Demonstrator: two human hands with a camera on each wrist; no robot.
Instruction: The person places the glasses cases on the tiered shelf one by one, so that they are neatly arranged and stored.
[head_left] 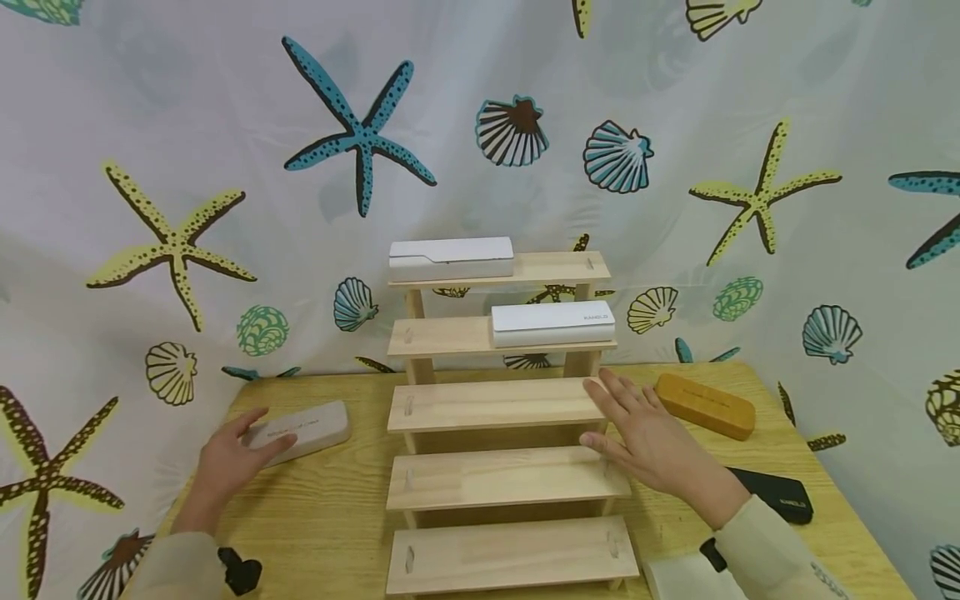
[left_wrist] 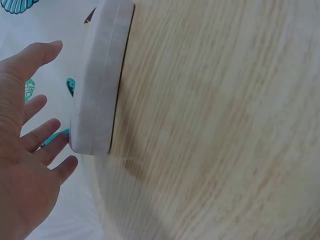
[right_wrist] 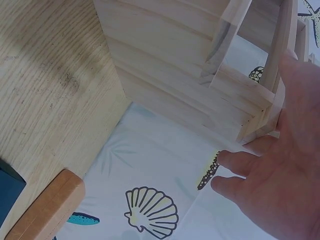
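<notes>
My left hand reaches over the near end of a pale grey glasses case lying on the table's left side. In the left wrist view its fingers are spread beside the case, not curled round it. My right hand, fingers extended, is at the right end of the middle steps of a stepped wooden rack. Its fingertips overlap the third step in the head view. One white glasses case lies on the top step at left; another white glasses case lies on the step below, at right.
On the table, right of the rack, lie an orange-brown glasses case and a black glasses case. A white object shows partly under the right forearm. Behind everything hangs a patterned curtain.
</notes>
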